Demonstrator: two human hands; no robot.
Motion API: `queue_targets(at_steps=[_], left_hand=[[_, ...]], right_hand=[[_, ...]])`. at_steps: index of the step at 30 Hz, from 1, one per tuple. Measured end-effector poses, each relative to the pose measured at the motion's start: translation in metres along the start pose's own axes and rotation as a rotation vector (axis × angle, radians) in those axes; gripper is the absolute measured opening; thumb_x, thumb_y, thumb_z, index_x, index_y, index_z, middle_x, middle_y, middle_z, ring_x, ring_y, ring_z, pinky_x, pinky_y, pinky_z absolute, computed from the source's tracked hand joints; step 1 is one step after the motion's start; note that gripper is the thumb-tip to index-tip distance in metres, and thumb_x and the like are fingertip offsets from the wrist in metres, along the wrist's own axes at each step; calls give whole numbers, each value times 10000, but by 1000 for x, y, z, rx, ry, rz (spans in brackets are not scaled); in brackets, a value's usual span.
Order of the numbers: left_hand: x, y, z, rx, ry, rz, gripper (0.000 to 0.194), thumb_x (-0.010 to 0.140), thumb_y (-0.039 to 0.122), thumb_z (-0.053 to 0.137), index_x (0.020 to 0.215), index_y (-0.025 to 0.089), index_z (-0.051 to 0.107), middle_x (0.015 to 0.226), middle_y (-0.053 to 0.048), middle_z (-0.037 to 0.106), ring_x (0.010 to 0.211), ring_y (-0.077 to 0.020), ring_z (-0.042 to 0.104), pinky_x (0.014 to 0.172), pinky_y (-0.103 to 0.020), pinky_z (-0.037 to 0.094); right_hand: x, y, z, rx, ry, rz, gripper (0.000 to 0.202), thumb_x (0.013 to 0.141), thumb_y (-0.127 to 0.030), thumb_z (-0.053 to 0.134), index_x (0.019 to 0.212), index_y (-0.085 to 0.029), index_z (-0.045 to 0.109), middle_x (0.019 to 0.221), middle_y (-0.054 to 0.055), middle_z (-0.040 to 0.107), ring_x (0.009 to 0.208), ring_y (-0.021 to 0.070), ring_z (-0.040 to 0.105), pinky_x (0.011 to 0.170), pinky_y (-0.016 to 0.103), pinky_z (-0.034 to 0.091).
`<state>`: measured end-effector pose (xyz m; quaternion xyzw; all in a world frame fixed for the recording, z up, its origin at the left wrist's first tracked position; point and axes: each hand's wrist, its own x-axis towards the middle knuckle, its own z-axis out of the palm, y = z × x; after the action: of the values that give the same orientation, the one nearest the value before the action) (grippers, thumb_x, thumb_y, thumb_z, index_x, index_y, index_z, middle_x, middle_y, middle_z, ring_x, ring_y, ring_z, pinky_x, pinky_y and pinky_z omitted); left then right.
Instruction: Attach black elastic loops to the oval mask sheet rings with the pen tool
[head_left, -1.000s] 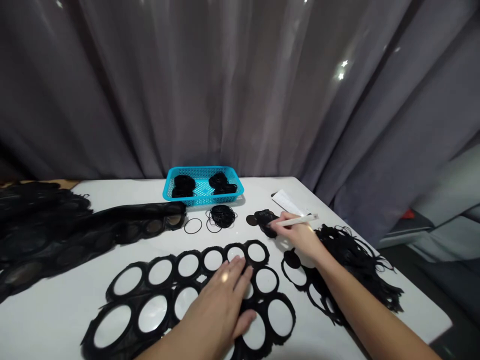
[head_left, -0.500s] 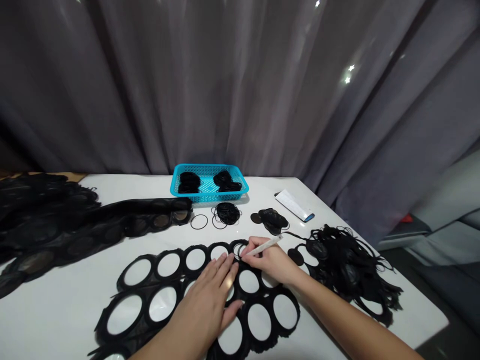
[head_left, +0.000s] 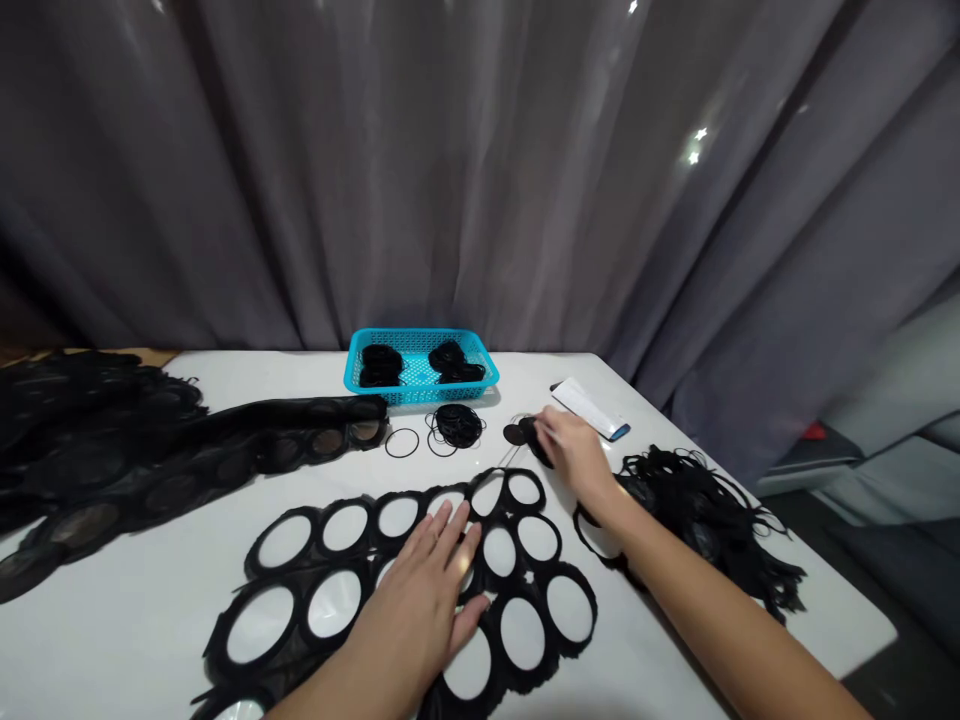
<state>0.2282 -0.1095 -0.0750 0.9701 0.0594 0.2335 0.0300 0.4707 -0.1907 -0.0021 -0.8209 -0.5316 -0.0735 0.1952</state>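
Note:
A black sheet with rows of round holes [head_left: 294, 582] lies on the white table. My left hand [head_left: 422, 577] rests flat on it, fingers spread. Beyond its upper right edge, my right hand [head_left: 574, 455] is closed around a pale pen-like tool [head_left: 553, 434], over a small pile of black discs [head_left: 515, 434]. A thin strand stretches between the sheet's upper edge and my right hand; what else the fingers hold is blurred. To the left of the discs lie a tangle of thin black rings [head_left: 458, 426] and a single ring [head_left: 403, 443].
A blue basket [head_left: 421, 394] with black bundles stands at the back. A white paper packet [head_left: 586, 404] lies right of it. Black material [head_left: 97, 440] covers the left side, and black scraps [head_left: 705, 530] are heaped at the right. Grey curtains hang behind.
My right hand has moved up and right with the tool, from the sheet's top edge to the black discs. The sheet's upper edge is pulled slightly upward. My left hand remains flat.

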Motion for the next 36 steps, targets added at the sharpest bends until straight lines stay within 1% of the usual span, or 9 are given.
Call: queue_targets(at_steps=[1, 4, 9, 12, 14, 20, 29, 32, 36], left_hand=[[0, -1, -1, 19, -1, -6, 630, 899, 493, 602, 1423, 168, 473, 1520, -124, 369, 1383, -307, 428, 1045, -457, 539], [3, -5, -5, 51, -19, -37, 615, 910, 560, 550, 1408, 201, 506, 1514, -91, 386, 1383, -377, 402, 1006, -539, 544], [6, -6, -18, 40, -11, -109, 642, 932, 561, 512, 1444, 178, 456, 1546, -119, 329, 1439, -384, 299, 1071, -582, 480], [-3, 6, -24, -27, -26, 29, 567, 932, 427, 566, 1442, 213, 445, 1541, -94, 352, 1404, -283, 402, 1106, -470, 488], [-13, 15, -26, -31, -38, 113, 563, 901, 448, 600, 1397, 203, 495, 1485, -108, 437, 1333, -278, 495, 1035, -438, 548], [-27, 23, -26, -18, -50, 112, 685, 892, 432, 619, 1496, 222, 372, 1500, -112, 406, 1353, -275, 471, 1007, -434, 556], [-26, 23, -23, -53, -72, 79, 680, 883, 413, 639, 1490, 242, 385, 1514, -111, 380, 1373, -274, 443, 1040, -442, 531], [-26, 23, -24, -53, -80, 83, 640, 887, 425, 629, 1465, 239, 428, 1499, -119, 400, 1365, -271, 453, 1044, -429, 528], [-26, 23, -24, -61, -64, 98, 626, 892, 406, 614, 1464, 231, 431, 1492, -138, 400, 1363, -289, 449, 1040, -456, 522]], right_hand=[[9, 9, -7, 63, 73, 115, 212, 942, -270, 427, 784, -205, 552, 802, 24, 641, 723, 127, 535, 691, 226, 312], [18, 20, -26, 334, 77, 311, 224, 891, -276, 517, 679, -212, 485, 782, -26, 663, 644, 86, 521, 647, 191, 322], [-20, -13, -33, 740, -199, 359, 200, 817, -342, 633, 696, -206, 549, 854, -30, 704, 797, 98, 611, 702, 163, 391], [-48, -37, -29, 899, -354, 369, 224, 786, -341, 679, 685, -195, 541, 889, -16, 698, 801, 93, 600, 708, 163, 405], [-62, -48, -27, 948, -419, 384, 233, 787, -326, 685, 673, -192, 532, 877, -17, 690, 772, 81, 579, 682, 159, 390], [-81, -55, -21, 867, -461, 368, 172, 820, -274, 653, 688, -196, 575, 848, -39, 691, 796, 76, 586, 693, 173, 361], [-83, -60, -24, 802, -475, 348, 172, 848, -241, 621, 693, -207, 554, 866, -55, 682, 797, 75, 577, 689, 178, 362], [-92, -63, -19, 660, -450, 222, 147, 880, -232, 597, 734, -219, 593, 874, -39, 672, 835, 91, 569, 741, 183, 380], [-97, -55, -7, 373, -380, -91, 158, 925, -207, 490, 938, -242, 644, 968, 21, 673, 923, 140, 563, 842, 237, 387]])
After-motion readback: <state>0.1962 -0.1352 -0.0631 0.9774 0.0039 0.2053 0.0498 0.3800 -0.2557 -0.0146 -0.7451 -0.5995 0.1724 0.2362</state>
